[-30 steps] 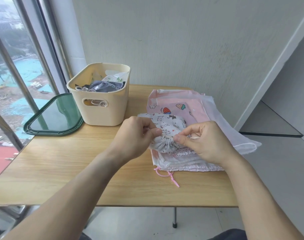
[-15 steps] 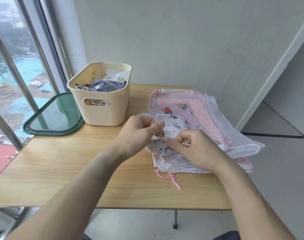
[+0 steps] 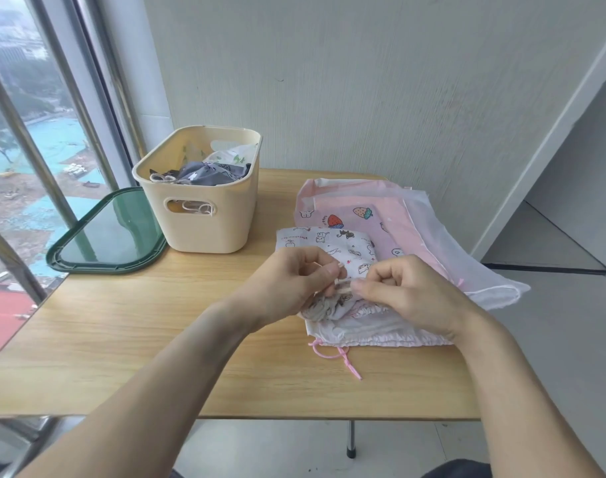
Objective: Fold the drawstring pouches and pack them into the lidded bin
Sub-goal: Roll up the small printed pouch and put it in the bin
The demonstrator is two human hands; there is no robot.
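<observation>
At the right half of the wooden table (image 3: 129, 343) we see both hands working on a white cat-print drawstring pouch (image 3: 332, 243), which lies on top of a stack of pink and white pouches (image 3: 398, 222) near the table's right edge. The left hand (image 3: 287, 288) has its fingers curled, thumb and forefinger pinching the pouch's white cord (image 3: 343, 280) at the gathered mouth. The right hand (image 3: 408, 294) is likewise curled, its thumb and forefinger pinching the same cord from the other side; the two hands' fingertips nearly touch. A pink drawstring (image 3: 332, 355) trails from the stack's lowest pouch toward the table's near edge. At the far left corner we note the cream lidded bin (image 3: 208, 215), open and holding grey and white pouches (image 3: 205, 170). Its green lid (image 3: 104, 236) lies flat just beside it, overhanging the left edge.
</observation>
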